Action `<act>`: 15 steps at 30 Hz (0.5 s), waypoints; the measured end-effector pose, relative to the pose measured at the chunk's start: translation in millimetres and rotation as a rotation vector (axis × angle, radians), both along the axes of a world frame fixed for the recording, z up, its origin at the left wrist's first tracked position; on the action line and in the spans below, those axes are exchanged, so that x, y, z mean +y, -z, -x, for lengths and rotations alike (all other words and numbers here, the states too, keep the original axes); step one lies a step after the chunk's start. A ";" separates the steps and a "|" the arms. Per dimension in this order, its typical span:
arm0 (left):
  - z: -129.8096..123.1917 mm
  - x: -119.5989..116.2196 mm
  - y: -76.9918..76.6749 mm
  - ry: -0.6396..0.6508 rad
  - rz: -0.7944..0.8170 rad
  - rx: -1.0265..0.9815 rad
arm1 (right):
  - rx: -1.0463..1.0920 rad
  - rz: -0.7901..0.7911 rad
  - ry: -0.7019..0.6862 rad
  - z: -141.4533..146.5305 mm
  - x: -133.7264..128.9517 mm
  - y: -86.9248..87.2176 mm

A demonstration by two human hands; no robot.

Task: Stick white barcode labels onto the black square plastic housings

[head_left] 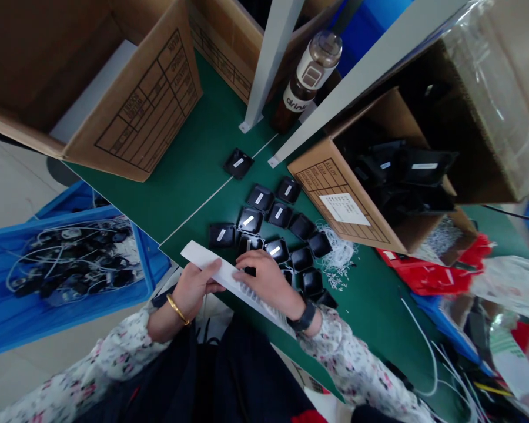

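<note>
My left hand (pixel 194 286) grips the left end of a long white sheet of labels (pixel 205 257), thumb on top and fingers beneath. The sheet slants across the front edge of the green table, with rows of small labels on it. Across its middle lies my right hand (pixel 267 282), with bent fingers closed at the sheet; whether a single label is between the fingertips I cannot tell. Just beyond the hands lie several square black plastic cases (pixel 250 220), most with a small white label. My right hand hides part of the nearest ones.
One labelled black case (pixel 238 163) lies apart, farther back. White scraps (pixel 339 249) lie beside an open carton (pixel 357 205) of black parts. A drink bottle (pixel 306 82) stands behind a metal post (pixel 271 64). Another carton (pixel 145 111) is back left; a blue bin (pixel 147 258) sits below.
</note>
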State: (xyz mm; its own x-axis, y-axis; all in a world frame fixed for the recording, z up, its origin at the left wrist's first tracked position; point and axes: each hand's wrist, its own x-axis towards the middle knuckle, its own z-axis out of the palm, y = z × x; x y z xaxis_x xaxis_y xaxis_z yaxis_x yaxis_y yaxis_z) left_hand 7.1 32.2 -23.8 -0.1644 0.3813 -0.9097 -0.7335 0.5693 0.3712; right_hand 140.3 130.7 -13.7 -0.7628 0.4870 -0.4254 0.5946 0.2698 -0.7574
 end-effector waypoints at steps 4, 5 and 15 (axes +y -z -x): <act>-1.3 -1.4 2.8 -0.019 0.005 -0.005 | 0.081 -0.063 0.182 -3.7 -9.7 -1.1; -2.1 -1.5 3.7 -0.025 0.009 -0.011 | 0.099 -0.074 0.199 -4.4 -10.0 -2.3; -4.4 0.0 11.4 -0.058 0.047 -0.045 | 0.171 0.127 0.779 -45.0 30.1 13.0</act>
